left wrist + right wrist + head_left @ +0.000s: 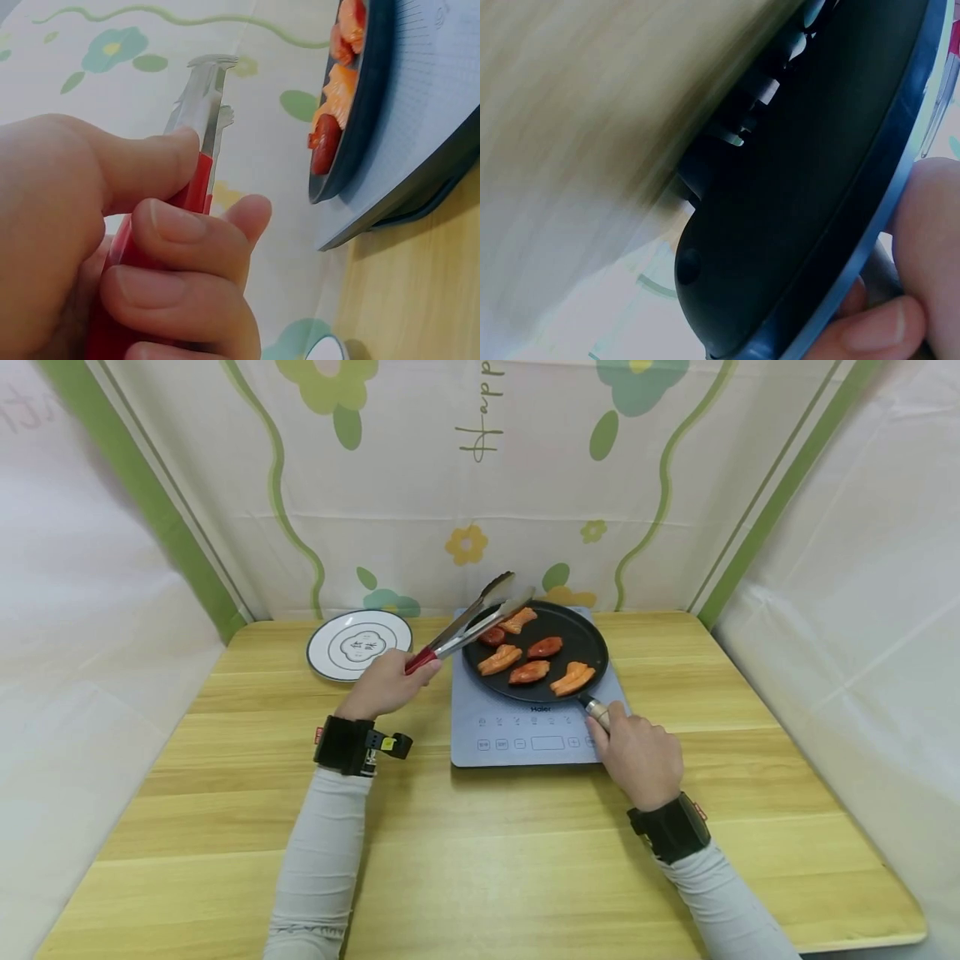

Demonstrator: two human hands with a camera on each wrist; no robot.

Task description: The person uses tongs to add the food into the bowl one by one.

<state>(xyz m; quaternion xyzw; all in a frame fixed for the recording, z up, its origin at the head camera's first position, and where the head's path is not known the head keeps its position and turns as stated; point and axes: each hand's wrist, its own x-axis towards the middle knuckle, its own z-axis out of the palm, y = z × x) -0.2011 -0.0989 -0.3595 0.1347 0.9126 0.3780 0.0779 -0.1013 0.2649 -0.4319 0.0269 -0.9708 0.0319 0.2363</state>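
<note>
My left hand (386, 685) grips the red handles of metal tongs (468, 625); in the left wrist view the thumb and curled fingers (187, 232) wrap them. The tongs' tips stand over the far left part of a black frying pan (588, 639). Several reddish-orange meat pieces (530, 672) lie spread in the pan, along with a round reddish piece (492, 637) partly behind the tongs. My right hand (643, 756) holds the pan's handle (597, 713), its wooden end inside the fingers. The pan sits on a grey-blue induction cooker (468, 727).
A white plate (322, 647) with a dark rim and printed characters lies left of the cooker, partly behind my left hand. Everything stands on a wooden table (480, 860). A floral curtain (420, 485) hangs right behind it, with white cloth at both sides.
</note>
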